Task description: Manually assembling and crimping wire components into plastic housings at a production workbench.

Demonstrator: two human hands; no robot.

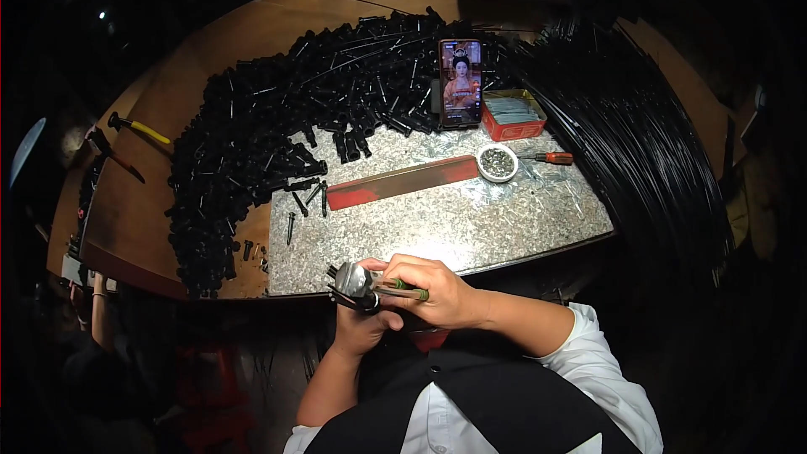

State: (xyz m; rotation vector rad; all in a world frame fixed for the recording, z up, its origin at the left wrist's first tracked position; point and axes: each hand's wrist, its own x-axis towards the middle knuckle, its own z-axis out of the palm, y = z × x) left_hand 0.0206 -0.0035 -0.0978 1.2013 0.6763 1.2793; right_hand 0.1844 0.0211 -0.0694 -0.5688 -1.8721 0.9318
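Observation:
Just off the near edge of the grey speckled slab, my two hands meet. In my right hand are pliers with green-marked handles, the fingers wrapped round them. Their broad silver head lies by several black slim pieces. My left hand is below the tool, closed on a black part partly covered by the tool's head. What its hidden fingers press on cannot be made out. Farther in on the slab lies a long red-and-brown bar, touched by neither hand.
A heap of black tubular parts fills the left and back. A lit phone stands behind a white bowl of small metal bits, near a red tin and a screwdriver. Long black rods lie right; a yellow-handled hammer left.

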